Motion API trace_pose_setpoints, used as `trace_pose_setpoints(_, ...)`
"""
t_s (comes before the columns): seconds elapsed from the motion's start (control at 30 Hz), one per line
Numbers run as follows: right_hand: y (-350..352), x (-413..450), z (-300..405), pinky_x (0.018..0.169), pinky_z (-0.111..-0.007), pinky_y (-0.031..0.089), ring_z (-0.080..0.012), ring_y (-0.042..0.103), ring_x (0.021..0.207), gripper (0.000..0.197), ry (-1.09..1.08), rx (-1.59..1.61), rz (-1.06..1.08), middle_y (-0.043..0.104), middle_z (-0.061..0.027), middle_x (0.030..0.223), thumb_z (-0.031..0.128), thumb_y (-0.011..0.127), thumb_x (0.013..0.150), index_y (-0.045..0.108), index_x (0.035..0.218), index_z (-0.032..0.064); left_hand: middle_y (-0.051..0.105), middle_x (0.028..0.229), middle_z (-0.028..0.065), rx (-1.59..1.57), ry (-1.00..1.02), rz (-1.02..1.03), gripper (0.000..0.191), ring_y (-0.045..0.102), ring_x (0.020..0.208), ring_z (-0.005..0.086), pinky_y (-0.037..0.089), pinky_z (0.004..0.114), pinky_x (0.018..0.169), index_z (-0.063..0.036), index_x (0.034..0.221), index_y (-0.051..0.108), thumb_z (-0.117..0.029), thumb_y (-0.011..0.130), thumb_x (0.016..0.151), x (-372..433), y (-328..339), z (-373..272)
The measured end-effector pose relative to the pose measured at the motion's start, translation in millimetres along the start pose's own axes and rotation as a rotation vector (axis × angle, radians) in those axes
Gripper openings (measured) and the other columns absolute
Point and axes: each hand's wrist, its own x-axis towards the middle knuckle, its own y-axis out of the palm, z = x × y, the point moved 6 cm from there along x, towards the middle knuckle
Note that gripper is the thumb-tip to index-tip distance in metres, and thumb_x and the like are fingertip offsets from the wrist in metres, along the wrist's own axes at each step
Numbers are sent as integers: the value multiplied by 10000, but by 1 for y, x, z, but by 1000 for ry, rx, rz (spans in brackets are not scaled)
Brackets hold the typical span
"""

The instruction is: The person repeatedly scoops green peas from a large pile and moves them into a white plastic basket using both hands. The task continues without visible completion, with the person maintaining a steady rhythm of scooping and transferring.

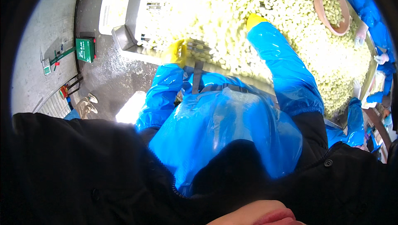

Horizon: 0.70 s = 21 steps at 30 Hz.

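Pale yellow-green oval pieces of produce (311, 48) cover a metal sorting table (146, 57) in front of me, partly washed out by glare. My left hand (173, 54), in a yellow glove, is at the table's near rim, left of centre. Its fingers bend beside a slatted strip (199, 43) of the table, and whether anything is in them is unclear. Farther out, my right hand (256, 21), also yellow-gloved, reaches in among the pieces. The sleeve and heaped produce hide its fingers. Blue plastic sleeves cover both forearms.
A pink bowl (317, 6) of the same pieces rests on the heap at right. Gloved hands of other people (361, 32) work along the right edge. A white crate (106, 7) stands beyond the table's left end. Wet floor (115, 72) and a green box (85, 50) lie left.
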Motion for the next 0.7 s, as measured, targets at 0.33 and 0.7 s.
trace_pose_setpoints(0.33, -31, -22, 0, 974, -483, 546, -412, 688, 1146, 307, 182, 239, -80, 739, -222, 1155, 260, 600, 959, 743, 1136, 52, 749, 1034, 189, -58, -3, -81, 225, 727, 955, 378, 583, 444, 840, -74, 1158, 728, -160, 689, 954, -6, 7, 10)
trace_pose_setpoints(0.7, -165, -108, -258, 1036, -499, 481, -412, 625, 1201, 490, 452, 425, -654, 674, -218, 1252, 460, 487, 1003, 679, 1249, 82, 752, 1018, 183, 79, 67, -38, 221, 729, 934, 373, 584, 440, 825, -86, 1149, 734, -165, 691, 947, -3, -14, -17)
